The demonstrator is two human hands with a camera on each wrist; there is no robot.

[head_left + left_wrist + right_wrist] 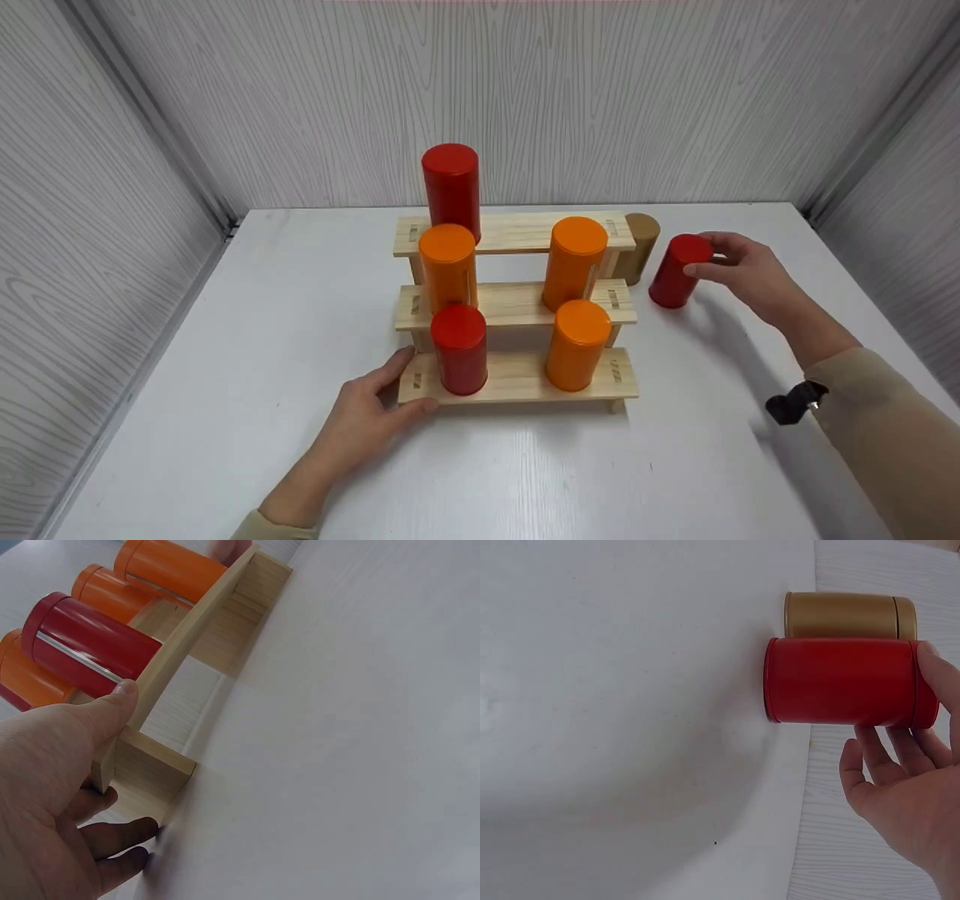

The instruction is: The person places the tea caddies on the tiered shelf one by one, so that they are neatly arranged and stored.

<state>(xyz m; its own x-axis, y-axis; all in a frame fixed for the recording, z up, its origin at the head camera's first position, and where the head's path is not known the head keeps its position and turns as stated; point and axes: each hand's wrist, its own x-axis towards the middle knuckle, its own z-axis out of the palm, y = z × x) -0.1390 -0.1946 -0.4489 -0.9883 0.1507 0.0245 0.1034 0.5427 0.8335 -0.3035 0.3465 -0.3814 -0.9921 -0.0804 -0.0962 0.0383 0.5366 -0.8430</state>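
My left hand (364, 420) grips the left end of the lowest step of a three-step wooden rack (517, 375). In the left wrist view the thumb lies along the board's front edge, and the fingers reach under its end. To the right of the rack, my right hand (754, 277) holds a red canister (673, 281) near its lid, between thumb and fingers. This canister is upright, tilted slightly. A gold canister (637, 247) stands close by, partly hidden behind the rack; the right wrist view shows it just beyond the red one.
One red canister (453, 191) stands on the top step at left. Two orange canisters (450, 274) (571, 274) are on the middle step. The bottom step bears a red canister (461, 356) and an orange canister (576, 352). Wood-patterned panels (525, 97) enclose the white table (300, 300).
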